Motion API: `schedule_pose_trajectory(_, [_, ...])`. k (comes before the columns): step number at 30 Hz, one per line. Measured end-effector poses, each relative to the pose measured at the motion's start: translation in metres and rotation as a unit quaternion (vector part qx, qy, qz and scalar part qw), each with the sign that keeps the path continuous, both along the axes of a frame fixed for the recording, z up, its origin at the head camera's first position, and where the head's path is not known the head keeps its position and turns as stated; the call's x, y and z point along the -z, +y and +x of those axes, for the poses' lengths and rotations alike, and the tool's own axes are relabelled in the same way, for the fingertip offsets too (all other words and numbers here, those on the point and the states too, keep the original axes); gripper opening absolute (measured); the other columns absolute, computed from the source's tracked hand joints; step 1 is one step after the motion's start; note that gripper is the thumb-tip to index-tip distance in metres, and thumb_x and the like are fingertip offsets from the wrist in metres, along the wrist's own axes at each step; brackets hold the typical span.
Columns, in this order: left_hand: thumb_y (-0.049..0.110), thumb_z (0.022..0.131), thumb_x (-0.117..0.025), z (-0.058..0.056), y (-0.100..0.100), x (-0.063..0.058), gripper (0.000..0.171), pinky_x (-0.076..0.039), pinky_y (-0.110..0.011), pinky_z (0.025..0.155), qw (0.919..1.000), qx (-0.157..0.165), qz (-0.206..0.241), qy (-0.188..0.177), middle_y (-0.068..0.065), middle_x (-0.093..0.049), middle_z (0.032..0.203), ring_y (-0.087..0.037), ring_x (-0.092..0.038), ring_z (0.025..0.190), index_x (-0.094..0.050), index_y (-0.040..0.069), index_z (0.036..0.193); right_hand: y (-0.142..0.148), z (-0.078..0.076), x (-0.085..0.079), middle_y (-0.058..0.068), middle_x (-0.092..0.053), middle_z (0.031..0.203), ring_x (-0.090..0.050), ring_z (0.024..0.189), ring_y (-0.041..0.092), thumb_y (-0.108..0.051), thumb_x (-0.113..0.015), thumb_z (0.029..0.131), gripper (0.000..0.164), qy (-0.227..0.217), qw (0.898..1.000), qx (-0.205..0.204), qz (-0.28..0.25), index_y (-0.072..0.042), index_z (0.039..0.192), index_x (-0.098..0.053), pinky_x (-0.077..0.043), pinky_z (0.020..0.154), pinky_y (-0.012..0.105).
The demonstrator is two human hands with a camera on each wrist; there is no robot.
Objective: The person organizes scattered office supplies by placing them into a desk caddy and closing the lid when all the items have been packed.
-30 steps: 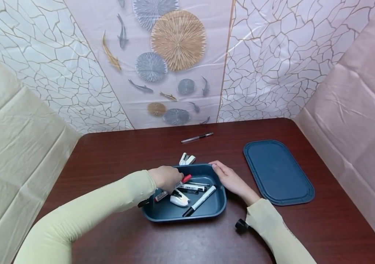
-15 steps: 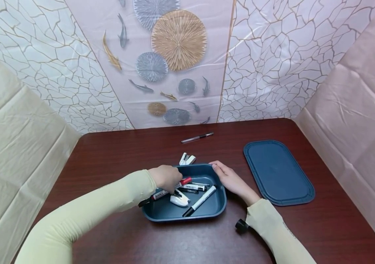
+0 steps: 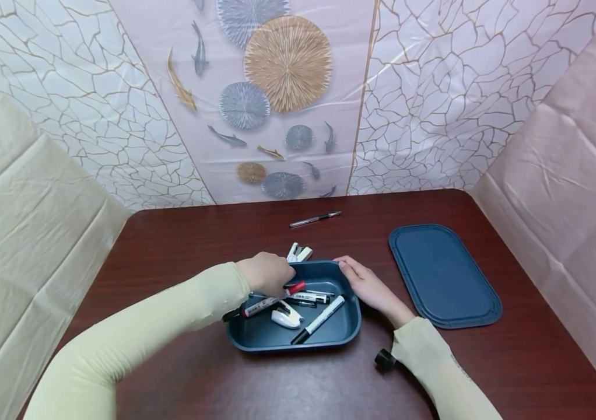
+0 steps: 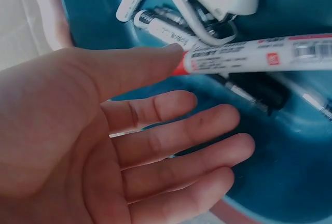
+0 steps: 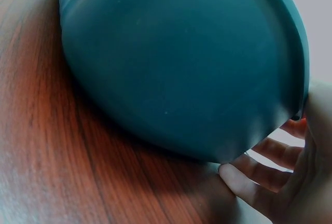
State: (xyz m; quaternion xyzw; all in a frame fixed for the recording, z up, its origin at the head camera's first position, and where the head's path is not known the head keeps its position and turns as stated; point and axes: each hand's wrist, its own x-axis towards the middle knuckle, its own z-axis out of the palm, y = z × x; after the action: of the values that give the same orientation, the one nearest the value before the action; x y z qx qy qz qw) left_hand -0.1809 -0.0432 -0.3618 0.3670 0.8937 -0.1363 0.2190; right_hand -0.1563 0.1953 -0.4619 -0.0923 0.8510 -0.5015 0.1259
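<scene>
My left hand [image 3: 269, 274] is over the left part of a blue plastic box [image 3: 332, 271]. In the left wrist view its fingers are spread and nearly straight, and the thumb tip overlaps the red cap of a white marker [image 4: 249, 55]. That red-capped marker [image 3: 263, 305] lies slantwise over other items in the box. My right hand [image 3: 368, 286] grips the box's far right corner, fingers bent round the outside wall [image 5: 181, 68]. Inside are a white stapler-like item [image 3: 286, 318], a black-capped white marker [image 3: 321, 317] and several other pens and markers.
Behind the box lies another white stapler-like item [image 3: 299, 252]. Farther back is a dark pen [image 3: 315, 219] on the brown table [image 3: 193, 233]. A flat blue lid [image 3: 445, 274] lies at the right. Fabric walls stand along the table's back and sides.
The red-capped marker has tipped lower into the box. My left hand has let go of it and lifted slightly up and away. The right hand keeps its hold on the corner.
</scene>
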Motion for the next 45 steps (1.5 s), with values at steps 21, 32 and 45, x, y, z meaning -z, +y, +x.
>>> schedule_pose_trajectory(21, [0.035, 0.102, -0.06, -0.061, -0.001, -0.065, 0.019, -0.045, -0.033, 0.061, 0.9816, -0.051, 0.181, 0.032, 0.004, -0.061, 0.073, -0.014, -0.057, 0.066, -0.066, 0.018, 0.098, -0.003, -0.001, -0.001, 0.018, -0.054, 0.142, -0.051, 0.129, 0.034, -0.036, -0.035, 0.111, 0.044, -0.006, 1.0, 0.001, -0.001, -0.008, 0.14, -0.052, -0.038, 0.108, 0.056])
schedule_pose_trajectory(32, [0.029, 0.103, -0.058, -0.103, -0.006, -0.072, 0.021, -0.045, -0.036, 0.073, 0.9347, -0.135, 0.328, 0.014, -0.003, -0.066, 0.082, -0.019, -0.056, 0.071, -0.068, 0.01, 0.101, 0.0, 0.0, 0.0, 0.017, -0.056, 0.14, -0.052, 0.127, 0.032, -0.036, -0.034, 0.111, 0.044, -0.005, 1.0, 0.001, -0.008, -0.009, 0.14, -0.053, -0.038, 0.108, 0.055])
schedule_pose_trajectory(45, [0.027, 0.102, -0.058, -0.128, 0.013, -0.047, 0.022, -0.048, -0.039, 0.083, 0.9218, -0.202, 0.33, 0.017, -0.005, -0.067, 0.087, -0.022, -0.06, 0.082, -0.068, 0.008, 0.099, 0.001, 0.0, 0.001, 0.015, -0.058, 0.137, -0.054, 0.124, 0.031, -0.038, -0.035, 0.111, 0.044, -0.006, 1.0, 0.009, -0.008, -0.011, 0.139, -0.055, -0.039, 0.107, 0.055])
